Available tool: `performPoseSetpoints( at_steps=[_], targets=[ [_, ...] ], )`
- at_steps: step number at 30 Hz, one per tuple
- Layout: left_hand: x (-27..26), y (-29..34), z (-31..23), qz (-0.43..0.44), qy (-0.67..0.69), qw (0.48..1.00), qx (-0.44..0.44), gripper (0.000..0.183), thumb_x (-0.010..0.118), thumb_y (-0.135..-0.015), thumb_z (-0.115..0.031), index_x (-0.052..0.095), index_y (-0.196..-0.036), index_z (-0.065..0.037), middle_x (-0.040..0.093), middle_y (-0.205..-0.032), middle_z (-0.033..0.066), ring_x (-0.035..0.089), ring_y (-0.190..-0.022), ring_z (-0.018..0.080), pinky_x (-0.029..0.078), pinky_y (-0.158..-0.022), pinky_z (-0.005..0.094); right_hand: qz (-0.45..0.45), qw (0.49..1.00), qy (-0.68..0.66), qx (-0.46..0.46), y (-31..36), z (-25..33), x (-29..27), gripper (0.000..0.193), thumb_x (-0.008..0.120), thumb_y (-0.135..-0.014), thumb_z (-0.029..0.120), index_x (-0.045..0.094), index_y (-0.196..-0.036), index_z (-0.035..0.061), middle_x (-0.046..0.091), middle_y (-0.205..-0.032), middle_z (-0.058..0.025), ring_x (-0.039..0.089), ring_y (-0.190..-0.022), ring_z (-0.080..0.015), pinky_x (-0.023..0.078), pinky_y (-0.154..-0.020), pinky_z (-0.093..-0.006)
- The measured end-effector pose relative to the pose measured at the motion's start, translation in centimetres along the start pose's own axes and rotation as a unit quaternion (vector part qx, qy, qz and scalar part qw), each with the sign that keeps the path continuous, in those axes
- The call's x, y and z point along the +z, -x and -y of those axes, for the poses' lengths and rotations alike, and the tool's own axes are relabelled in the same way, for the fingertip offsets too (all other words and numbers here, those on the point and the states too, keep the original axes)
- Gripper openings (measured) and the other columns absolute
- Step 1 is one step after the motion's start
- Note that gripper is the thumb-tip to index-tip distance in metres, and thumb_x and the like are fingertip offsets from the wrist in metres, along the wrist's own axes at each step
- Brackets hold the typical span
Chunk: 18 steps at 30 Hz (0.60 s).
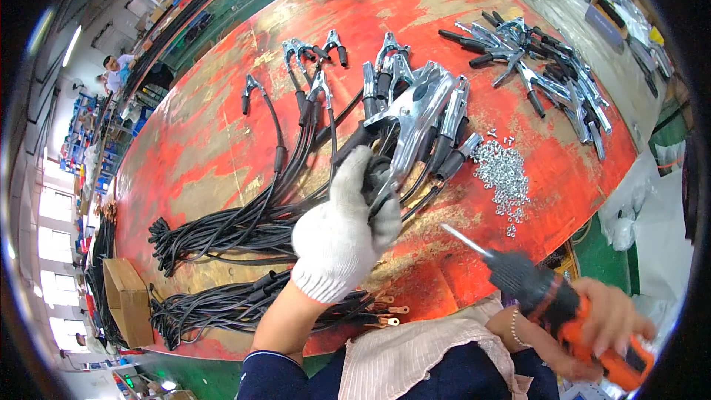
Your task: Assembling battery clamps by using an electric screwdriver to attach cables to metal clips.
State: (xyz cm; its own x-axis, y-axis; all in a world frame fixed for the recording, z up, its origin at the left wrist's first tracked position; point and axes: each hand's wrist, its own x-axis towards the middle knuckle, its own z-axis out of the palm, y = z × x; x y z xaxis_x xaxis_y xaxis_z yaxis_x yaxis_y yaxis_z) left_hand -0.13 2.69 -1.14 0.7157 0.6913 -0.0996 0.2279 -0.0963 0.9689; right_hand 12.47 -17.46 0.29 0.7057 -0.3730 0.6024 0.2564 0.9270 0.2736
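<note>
One silver clamp (415,122) gripped in curled, gloved left hand (344,226) over red table (200,148), one orange-black power driver (537,289) wrapped by bare right hand (611,318), two black cable bundles (222,235), one nut pile (502,174)

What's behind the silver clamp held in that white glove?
Around and beyond the silver spring clamp in the gloved left hand, more black-sleeved clamps and the worn red tabletop show. Whatever lies directly behind its metal is covered, so I can't tell.
</note>
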Motion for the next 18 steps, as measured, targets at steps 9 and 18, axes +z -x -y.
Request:
performPoseSetpoints(
  at_steps=[9,18],
  targets=[
    [0.3,2.4,-2.5,0.047,-0.504,0.806,0.306,0.061,0.067,-0.073,-0.024,0.049,-0.122,0.006,0.062,-0.077,0.0051,0.059,-0.057,0.0156,0.046,-0.049,0.0280,-0.109,0.759,0.284,0.576,10.0,-3.4,-3.4,0.064,0.077,-0.070,0.001,0.043,-0.123,0.0026,0.057,-0.112,-0.0081,0.057,-0.101,-0.0193,0.048,-0.086,-0.0337],
    [-5.4,-9.2,-3.2,-0.250,-0.497,0.778,0.293,0.043,0.062,-0.082,-0.031,0.054,-0.113,-0.004,0.064,-0.078,0.0165,0.062,-0.060,0.0324,0.047,-0.051,0.0408,-0.208,0.786,0.332,0.478,7.4,-4.6,-5.9,0.062,0.070,-0.073,-0.005,0.039,-0.125,0.0080,0.059,-0.092,-0.0076,0.060,-0.085,-0.0151,0.051,-0.073,-0.0297]
  ],
)
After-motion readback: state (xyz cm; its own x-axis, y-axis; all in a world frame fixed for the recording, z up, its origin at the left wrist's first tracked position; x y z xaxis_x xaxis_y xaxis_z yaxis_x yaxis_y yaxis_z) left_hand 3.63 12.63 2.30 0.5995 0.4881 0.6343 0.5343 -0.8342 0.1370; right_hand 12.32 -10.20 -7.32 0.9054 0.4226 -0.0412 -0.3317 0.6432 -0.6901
